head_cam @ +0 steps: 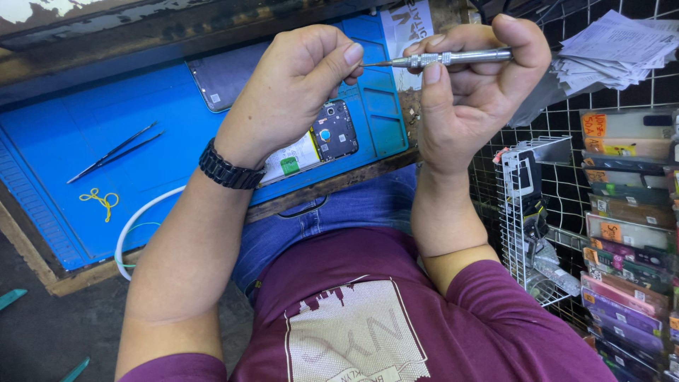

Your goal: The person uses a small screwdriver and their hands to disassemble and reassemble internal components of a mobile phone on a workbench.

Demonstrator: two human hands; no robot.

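My right hand [467, 92] grips a slim silver precision screwdriver [460, 57] held level, its tip pointing left. My left hand [293, 88], with a black watch [228, 168] on the wrist, is curled into a pinch with the thumb pressed right at the screwdriver's tip [368, 64]; whatever small thing sits between the fingertips is hidden. Both hands hover above a blue work mat [64, 134]. Under my left hand lies an opened phone [332, 131] with its circuit board and battery showing.
A dark phone panel [225, 76] lies at the mat's far side. Black tweezers [113, 152], a yellow wire loop [100, 201] and a white cable [138, 223] are on the left. A wire grid rack [527, 205], stacked phone cases [626, 233] and papers [612, 49] crowd the right.
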